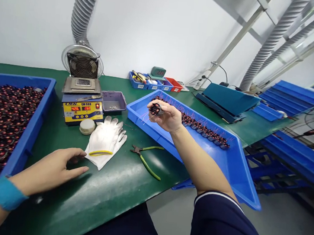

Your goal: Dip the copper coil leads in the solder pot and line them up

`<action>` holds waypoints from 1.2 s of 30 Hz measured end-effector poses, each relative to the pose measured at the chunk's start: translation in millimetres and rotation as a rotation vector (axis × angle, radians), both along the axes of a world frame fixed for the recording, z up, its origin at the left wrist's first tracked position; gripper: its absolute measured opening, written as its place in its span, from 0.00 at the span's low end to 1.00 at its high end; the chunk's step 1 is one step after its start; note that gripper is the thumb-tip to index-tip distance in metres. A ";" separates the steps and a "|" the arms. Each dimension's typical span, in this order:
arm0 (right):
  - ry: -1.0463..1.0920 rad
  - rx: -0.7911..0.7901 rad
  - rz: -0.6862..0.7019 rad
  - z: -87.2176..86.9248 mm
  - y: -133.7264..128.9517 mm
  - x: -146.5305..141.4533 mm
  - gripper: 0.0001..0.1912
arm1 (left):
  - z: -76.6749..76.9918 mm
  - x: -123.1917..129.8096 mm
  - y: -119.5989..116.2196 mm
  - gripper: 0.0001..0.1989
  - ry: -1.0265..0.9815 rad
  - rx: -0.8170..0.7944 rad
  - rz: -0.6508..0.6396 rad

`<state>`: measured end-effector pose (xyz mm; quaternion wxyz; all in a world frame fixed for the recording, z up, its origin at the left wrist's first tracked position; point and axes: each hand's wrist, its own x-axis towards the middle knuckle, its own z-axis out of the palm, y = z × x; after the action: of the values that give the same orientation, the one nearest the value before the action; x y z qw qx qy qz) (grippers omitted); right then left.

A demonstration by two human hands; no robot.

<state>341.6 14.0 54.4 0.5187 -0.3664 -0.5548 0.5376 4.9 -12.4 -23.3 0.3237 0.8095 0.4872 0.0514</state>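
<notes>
My right hand (169,117) holds up a small cylindrical motor part (155,110) with a dark wound end and thin wires trailing from it. It is above the near left end of a blue tray (221,169), where rows of similar wound parts (200,127) stand. Over the green table, my left hand (59,165) is empty, thumb and fingers apart. Its fingertips are beside a pair of white gloves (104,140) with a yellow cuff edge. Green-handled cutting pliers (144,157) lie spread between the gloves and the tray.
A blue bin (40,120) full of wound parts stands at left. Behind the gloves are a yellow-and-blue solder pot unit (83,109), a round pale tin (87,126) and a grey bin (113,102). Small bins (152,83) and a clock (158,71) line the wall.
</notes>
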 end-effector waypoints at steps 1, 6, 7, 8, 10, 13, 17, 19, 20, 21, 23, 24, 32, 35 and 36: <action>-0.007 -0.004 -0.023 0.9 -0.8 0.6 0.18 | 0.2 -0.2 0.1 0.30 0.006 0.001 -0.004; -0.096 -0.002 -0.381 -2.4 -5.7 43.1 0.23 | -2.2 -1.7 0.3 0.32 0.047 0.003 0.009; -0.123 0.000 -0.484 -5.8 -7.6 60.0 0.25 | -4.1 -1.9 -0.2 0.32 0.054 0.004 0.011; -0.148 -0.003 -0.585 -10.2 -10.4 78.2 0.26 | -6.6 -2.0 -1.0 0.32 0.063 0.007 0.010; -0.194 -0.028 -0.749 -20.3 -18.0 113.3 0.29 | -12.8 -1.9 -3.5 0.32 0.072 0.016 -0.006; -0.257 -0.043 -0.810 -33.6 -30.8 145.4 0.31 | -22.9 -1.5 -8.2 0.30 0.066 0.023 -0.041; -0.386 0.061 -0.622 -37.2 -41.2 134.7 0.30 | -30.5 -2.8 -11.4 0.28 0.051 0.025 -0.046; -0.420 0.101 -0.505 -34.0 -43.8 116.4 0.28 | -31.1 -4.1 -11.0 0.28 0.056 0.025 -0.033; -0.427 0.112 -0.454 -32.1 -45.0 106.9 0.27 | -30.8 -4.7 -10.5 0.28 0.060 0.025 -0.024; -0.431 0.120 -0.410 -30.4 -46.2 98.2 0.27 | -30.4 -5.2 -10.0 0.28 0.063 0.025 -0.017; -0.438 0.133 -0.347 -28.1 -48.7 84.3 0.26 | -29.7 -5.9 -9.1 0.27 0.064 0.017 -0.012; -0.442 0.140 -0.324 -27.3 -49.9 79.2 0.25 | -29.7 -6.1 -8.9 0.27 0.062 0.011 -0.012; -0.453 0.141 -0.244 -25.4 -56.3 66.3 0.24 | -37.8 -12.0 -10.0 0.28 0.087 0.031 -0.017; -0.450 0.093 -0.286 -28.9 -51.4 80.2 0.26 | -40.8 -14.8 -9.8 0.27 0.101 0.043 -0.031; -0.454 0.076 -0.327 -31.0 -48.3 89.6 0.27 | -41.2 -15.2 -9.6 0.27 0.102 0.050 -0.032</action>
<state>431.2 -34.3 23.4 0.4742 -0.5424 -0.6101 0.3297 -10.3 -22.0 -64.5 0.2788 0.8267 0.4883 0.0173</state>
